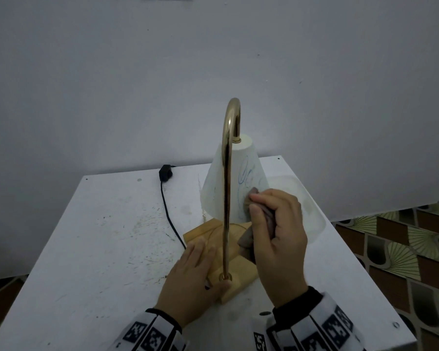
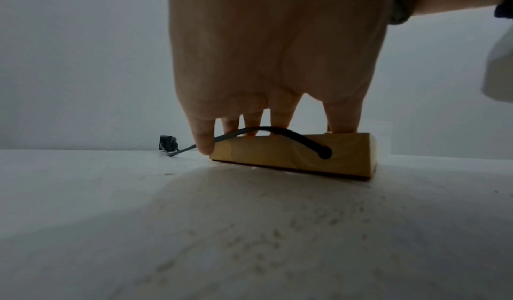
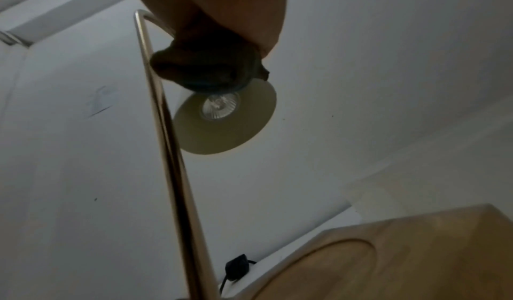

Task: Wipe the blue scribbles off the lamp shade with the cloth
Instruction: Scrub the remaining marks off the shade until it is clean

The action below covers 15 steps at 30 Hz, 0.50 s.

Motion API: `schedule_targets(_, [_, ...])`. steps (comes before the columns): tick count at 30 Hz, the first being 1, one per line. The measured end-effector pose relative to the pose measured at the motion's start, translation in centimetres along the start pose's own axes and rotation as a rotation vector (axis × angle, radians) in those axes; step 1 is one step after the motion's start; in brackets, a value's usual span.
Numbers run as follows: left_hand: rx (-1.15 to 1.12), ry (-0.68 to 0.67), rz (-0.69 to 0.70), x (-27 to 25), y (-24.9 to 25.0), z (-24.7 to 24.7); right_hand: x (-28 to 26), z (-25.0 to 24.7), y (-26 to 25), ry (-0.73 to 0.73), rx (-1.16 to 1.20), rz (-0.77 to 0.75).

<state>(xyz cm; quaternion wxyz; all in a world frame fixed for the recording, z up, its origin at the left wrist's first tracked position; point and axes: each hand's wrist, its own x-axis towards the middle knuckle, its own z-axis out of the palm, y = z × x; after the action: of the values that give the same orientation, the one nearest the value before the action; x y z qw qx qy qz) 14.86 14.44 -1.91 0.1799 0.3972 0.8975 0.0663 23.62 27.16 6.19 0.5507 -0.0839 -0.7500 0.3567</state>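
Right hand (image 1: pixel 276 239) bunches soft cloth (image 1: pixel 261 211) against the thin shade (image 1: pixel 235 183); probably light, fragile. Left hand (image 1: pixel 193 277), grip flat and relaxed, pins the base (image 1: pixel 238 269).

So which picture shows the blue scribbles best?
The head view. It looks straight at the side of the lamp shade, where the blue scribbles loop just above the cloth. The right wrist view sees only the shade's underside and bulb, no scribbles. The left wrist view shows just a blurry edge of the shade.
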Motion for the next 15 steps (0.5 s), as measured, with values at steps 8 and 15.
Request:
schedule_targets(8, [0.012, -0.008, -0.004, -0.2, 0.4, -0.4, 3.4, 0.1, -0.3, 0.12, 0.077, 0.141])
schedule_targets(15, [0.019, -0.018, -0.013, 0.0, 0.4, -0.2, 1.4, 0.5, -1.3, 0.037, 0.036, 0.002])
